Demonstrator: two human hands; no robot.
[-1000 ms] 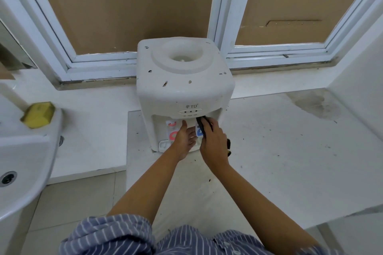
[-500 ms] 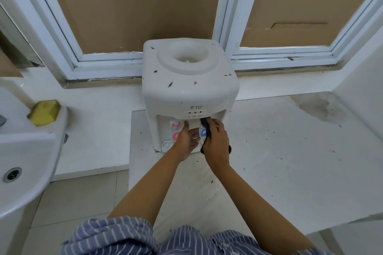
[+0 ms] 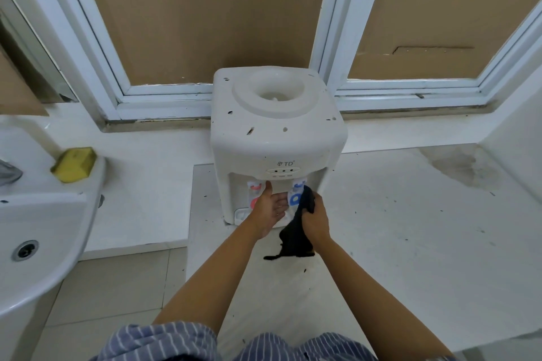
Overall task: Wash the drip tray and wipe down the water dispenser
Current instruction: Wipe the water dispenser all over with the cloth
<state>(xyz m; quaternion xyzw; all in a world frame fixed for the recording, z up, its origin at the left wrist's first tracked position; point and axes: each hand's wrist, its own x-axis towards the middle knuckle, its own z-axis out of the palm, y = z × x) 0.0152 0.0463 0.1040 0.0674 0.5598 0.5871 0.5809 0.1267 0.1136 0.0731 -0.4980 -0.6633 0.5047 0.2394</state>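
A white tabletop water dispenser (image 3: 275,138) with dark specks stands on the white counter (image 3: 410,228) before the window. Its red tap (image 3: 254,188) and blue tap (image 3: 296,193) sit in the front recess. The white drip tray (image 3: 241,215) lies at the recess base, mostly hidden behind my hands. My left hand (image 3: 271,209) reaches into the recess between the taps, palm turned right, fingers curled; whether it holds something cannot be told. My right hand (image 3: 316,218) grips a black cloth (image 3: 296,239) beside the blue tap; the cloth's tail hangs onto the counter.
A white sink (image 3: 38,228) stands at the left with a yellow sponge (image 3: 74,164) on its rim. Window frames backed with cardboard (image 3: 205,17) rise behind the dispenser. The counter carries dark specks and a stain (image 3: 457,167) at the right. Tiled floor lies below left.
My right hand has drawn back slightly from the recess and the black cloth now hangs out below it. My left hand has turned palm sideways. The camera has tilted up a little.
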